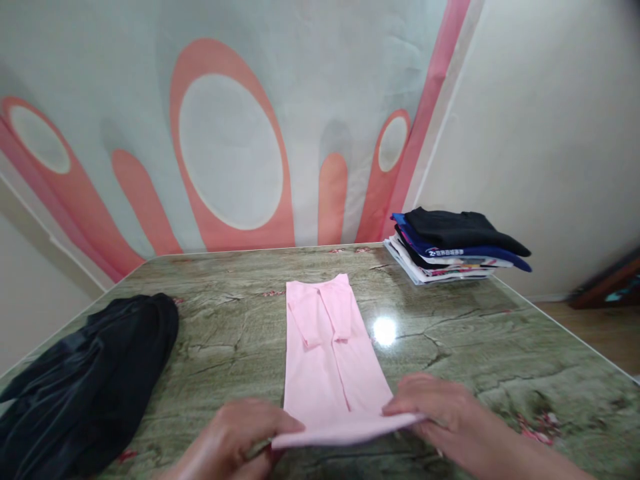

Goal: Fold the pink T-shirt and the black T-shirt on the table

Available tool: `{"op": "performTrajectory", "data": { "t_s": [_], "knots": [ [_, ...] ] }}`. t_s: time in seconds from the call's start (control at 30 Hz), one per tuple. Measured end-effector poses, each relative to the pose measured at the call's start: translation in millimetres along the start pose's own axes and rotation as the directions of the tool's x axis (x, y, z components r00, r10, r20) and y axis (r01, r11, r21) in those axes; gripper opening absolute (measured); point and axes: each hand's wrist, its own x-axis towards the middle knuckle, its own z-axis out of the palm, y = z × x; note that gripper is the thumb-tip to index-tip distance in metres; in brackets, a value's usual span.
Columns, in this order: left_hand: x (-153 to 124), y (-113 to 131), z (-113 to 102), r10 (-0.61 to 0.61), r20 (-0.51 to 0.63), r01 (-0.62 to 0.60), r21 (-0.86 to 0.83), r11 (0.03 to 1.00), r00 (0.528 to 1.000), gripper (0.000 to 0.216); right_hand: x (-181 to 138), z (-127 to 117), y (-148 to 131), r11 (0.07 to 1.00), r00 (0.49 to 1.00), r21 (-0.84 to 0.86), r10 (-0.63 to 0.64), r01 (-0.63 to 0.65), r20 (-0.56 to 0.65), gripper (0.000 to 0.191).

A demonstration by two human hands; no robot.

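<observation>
A pink short-sleeved shirt point(320, 380) lies lengthwise on the table in front of me, its sides and both sleeves folded in over its middle. Its neck end points away from me. My left hand point(243, 433) pinches the left corner of the near hem, and my right hand point(435, 413) pinches the right corner. Between them the hem edge is lifted a little off the table. Some of the fingertips are hidden under the cloth.
A dark crumpled heap of cloth point(115, 373) lies on the left of the marble-patterned table point(225, 320). At the back right corner stands a stack of folded clothes point(450, 243), a black one on top. Behind the table rises a wall with a pink and white pattern point(240, 147).
</observation>
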Motion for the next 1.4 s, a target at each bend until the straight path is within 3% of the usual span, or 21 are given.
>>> {"op": "performTrajectory", "data": {
  "t_s": [0.07,0.13,0.27,0.37,0.43,0.57,0.7,0.9,1.13,1.4],
  "knots": [
    [14.7,-5.5,-12.3,-0.211,-0.025,0.207,-0.119,0.971,0.977,0.019,16.0,-14.0,1.8,0.979,0.982,0.084,0.189,-0.188,0.004,0.018],
    [33.7,-22.1,-22.8,-0.355,-0.061,0.326,-0.274,0.905,0.933,0.017,39.6,-27.1,9.9,0.935,0.949,0.173,0.314,-0.309,0.003,0.018],
    [84.1,-76.6,-37.3,-0.465,-0.148,0.315,-0.557,0.769,0.873,0.028,105.3,-35.8,51.2,0.830,0.928,0.464,0.369,-0.310,-0.040,0.023],
    [125.0,-120.2,-35.7,-0.565,-0.181,0.350,-0.624,0.699,0.805,0.029,153.9,-22.7,95.4,0.778,0.896,0.556,0.426,-0.291,-0.127,0.020],
    [146.5,-144.8,-27.0,-0.636,-0.187,0.419,-0.610,0.673,0.749,0.022,176.2,-7.6,122.1,0.769,0.829,0.519,0.527,-0.373,-0.185,0.013],
    [163.9,-177.3,-2.8,-0.678,-0.214,0.476,-0.567,0.672,0.703,0.008,190.2,22.5,155.7,0.780,0.785,0.444,0.574,-0.440,-0.231,0.006],
    [159.2,-187.9,6.6,-0.669,-0.255,0.482,-0.524,0.702,0.698,0.008,184.5,34.3,166.1,0.818,0.775,0.357,0.558,-0.452,-0.297,0.011],
    [164.0,-191.9,-0.6,-0.669,-0.296,0.534,-0.422,0.732,0.682,0.005,190.4,25.5,175.8,0.849,0.759,0.180,0.526,-0.497,-0.383,0.015],
    [170.9,-202.2,8.2,-0.703,-0.272,0.633,-0.306,0.711,0.658,0.009,197.5,30.6,190.9,0.798,0.731,-0.003,0.551,-0.603,-0.402,0.017],
    [170.4,-201.9,6.7,-0.667,-0.399,0.668,-0.161,0.727,0.629,0.005,202.9,31.5,186.3,0.733,0.711,-0.132,0.573,-0.667,-0.408,0.027]
  ]
}}
